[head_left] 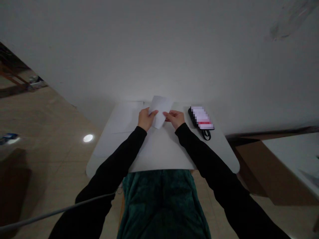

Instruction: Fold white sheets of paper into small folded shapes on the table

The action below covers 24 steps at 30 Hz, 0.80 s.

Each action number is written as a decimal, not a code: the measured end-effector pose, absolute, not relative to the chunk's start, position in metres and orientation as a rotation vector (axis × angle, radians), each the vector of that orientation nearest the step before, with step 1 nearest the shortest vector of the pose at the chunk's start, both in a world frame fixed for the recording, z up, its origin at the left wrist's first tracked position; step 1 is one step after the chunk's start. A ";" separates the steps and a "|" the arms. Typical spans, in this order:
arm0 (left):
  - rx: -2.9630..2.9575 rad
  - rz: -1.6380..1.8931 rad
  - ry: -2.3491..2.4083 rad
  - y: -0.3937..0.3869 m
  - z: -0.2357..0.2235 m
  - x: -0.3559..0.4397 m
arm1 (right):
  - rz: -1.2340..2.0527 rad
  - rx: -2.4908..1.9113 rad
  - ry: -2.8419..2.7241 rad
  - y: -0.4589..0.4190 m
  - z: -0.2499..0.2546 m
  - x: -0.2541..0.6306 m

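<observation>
A small white sheet of paper [160, 105], apparently folded, is held up above the table between both hands. My left hand [146, 118] grips its left side, thumb lying on the face of the paper and the other fingers behind it. On the right side, my right hand [175, 118] pinches the paper's edge between thumb and fingers. Flat on the table to the left lie larger white sheets of paper [127, 118]. Parts of the fingers behind the held paper are hidden.
The white table [169, 156] stands against a pale wall [159, 49]. A phone [202, 118] with a blurred screen and a black strap [206, 134] lies to the right. Beyond the table's right end is a brown and white piece of furniture [279, 169]. A cable [59, 210] crosses lower left.
</observation>
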<state>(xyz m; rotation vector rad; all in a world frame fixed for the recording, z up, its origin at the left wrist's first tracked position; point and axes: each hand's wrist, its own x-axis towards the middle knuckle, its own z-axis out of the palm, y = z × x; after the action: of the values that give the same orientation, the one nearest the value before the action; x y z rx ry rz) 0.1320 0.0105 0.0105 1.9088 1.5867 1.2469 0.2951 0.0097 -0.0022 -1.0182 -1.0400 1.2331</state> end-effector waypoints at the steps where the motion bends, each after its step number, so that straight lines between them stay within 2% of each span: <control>1: 1.880 1.262 1.587 0.011 0.010 0.132 | 1.249 -1.011 -1.064 0.009 -0.003 0.293; 6: 1.774 1.357 1.522 0.012 0.007 0.132 | 1.165 -0.983 -1.115 0.005 -0.002 0.291; 11: 1.683 1.443 1.551 0.011 0.008 0.131 | 1.314 -0.977 -1.105 0.002 -0.002 0.288; 18: 1.615 1.508 1.545 0.008 0.008 0.134 | 1.102 -1.036 -1.051 0.000 -0.010 0.279; 24: 1.497 1.581 1.520 0.004 0.009 0.137 | 1.102 -0.982 -1.131 -0.001 -0.013 0.276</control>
<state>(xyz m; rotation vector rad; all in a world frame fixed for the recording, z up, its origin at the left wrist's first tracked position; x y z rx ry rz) 0.1367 0.0043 0.0093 1.4970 1.5205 1.5807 0.2762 -0.0010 -0.0133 -0.9823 -1.1311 1.1017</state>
